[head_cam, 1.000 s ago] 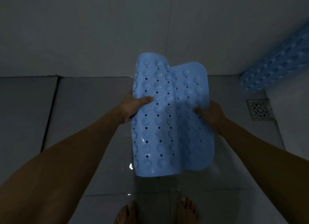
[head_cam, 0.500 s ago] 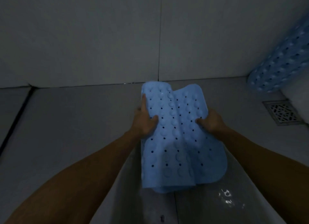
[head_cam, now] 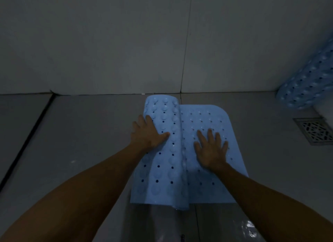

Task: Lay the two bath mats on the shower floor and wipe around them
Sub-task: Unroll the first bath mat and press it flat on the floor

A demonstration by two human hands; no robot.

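On the shower floor [head_cam: 81, 142], just short of the back wall, the bath mat [head_cam: 207, 119] lies with its long axis running away from the person. Its right part is flat; its left part curls back over itself, suction cups showing. The right hand [head_cam: 210, 148] presses the flat part, fingers straight and spread, holding nothing. The left hand [head_cam: 149, 131] is nearer the curl and holds it, thumb across the cups; the curl probably has to open leftward onto bare floor. The rolled mat [head_cam: 310, 79] waits well apart at the right, beyond the drain [head_cam: 314, 130].

Grey tiled wall [head_cam: 108, 43], metal floor drain [head_cam: 314, 130] at right
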